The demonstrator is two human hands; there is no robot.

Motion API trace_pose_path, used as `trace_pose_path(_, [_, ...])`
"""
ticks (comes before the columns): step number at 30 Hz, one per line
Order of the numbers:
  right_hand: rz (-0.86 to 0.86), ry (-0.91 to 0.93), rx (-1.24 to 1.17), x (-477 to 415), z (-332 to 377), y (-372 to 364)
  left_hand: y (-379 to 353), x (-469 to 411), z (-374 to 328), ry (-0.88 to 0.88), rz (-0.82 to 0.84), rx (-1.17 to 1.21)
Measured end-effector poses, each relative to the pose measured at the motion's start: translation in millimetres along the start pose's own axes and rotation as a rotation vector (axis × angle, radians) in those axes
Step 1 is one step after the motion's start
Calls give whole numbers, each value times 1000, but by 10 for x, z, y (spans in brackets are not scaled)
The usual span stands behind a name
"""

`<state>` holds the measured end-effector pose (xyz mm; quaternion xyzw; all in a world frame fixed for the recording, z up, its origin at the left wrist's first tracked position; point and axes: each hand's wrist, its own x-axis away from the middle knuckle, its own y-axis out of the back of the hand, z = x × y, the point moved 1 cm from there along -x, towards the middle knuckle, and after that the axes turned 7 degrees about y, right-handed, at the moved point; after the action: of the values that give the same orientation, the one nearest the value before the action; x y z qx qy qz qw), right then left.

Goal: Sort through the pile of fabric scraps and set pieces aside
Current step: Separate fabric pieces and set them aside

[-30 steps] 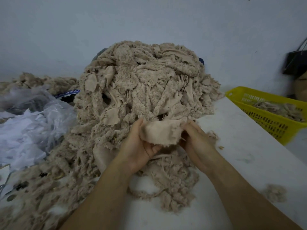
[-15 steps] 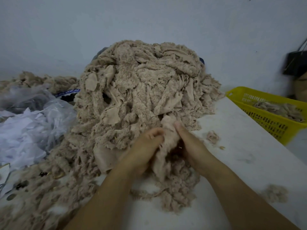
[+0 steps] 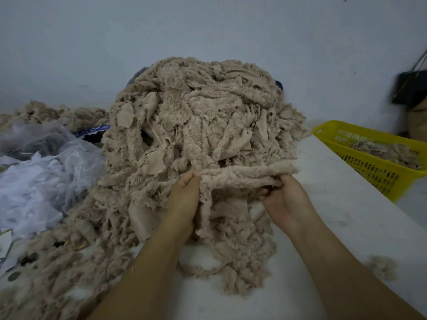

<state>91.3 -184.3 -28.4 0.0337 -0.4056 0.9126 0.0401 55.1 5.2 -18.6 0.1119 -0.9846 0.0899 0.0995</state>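
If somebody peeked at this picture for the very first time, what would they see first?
A huge heap of fluffy beige fabric scraps fills the middle of the white table. In front of it the left hand and right hand hold a fuzzy strip stretched between them. A bright yellow basket sits at the right edge, with a few scraps inside.

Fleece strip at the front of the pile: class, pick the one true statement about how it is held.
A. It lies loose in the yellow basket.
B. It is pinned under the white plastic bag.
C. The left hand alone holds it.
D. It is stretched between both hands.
D: the left hand pinches one end of the fleece strip and the right hand grips the other, in front of the pile.
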Motion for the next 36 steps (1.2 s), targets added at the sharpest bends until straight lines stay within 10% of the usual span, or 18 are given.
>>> trace_pose_path(13, [223,40,378,181,-149,-114,-94,49,57,-120,139,-148])
trace_pose_path(22, [555,318,1138,332,-276,-231,-122,50,5,36,269,259])
trace_pose_path(28, [246,364,992,242,-127,-141,-111,75,39,-83,319,-14])
trace_pose_path(36, [549,165,740,287,-208,-101,-112,42,102,-103,312,-1])
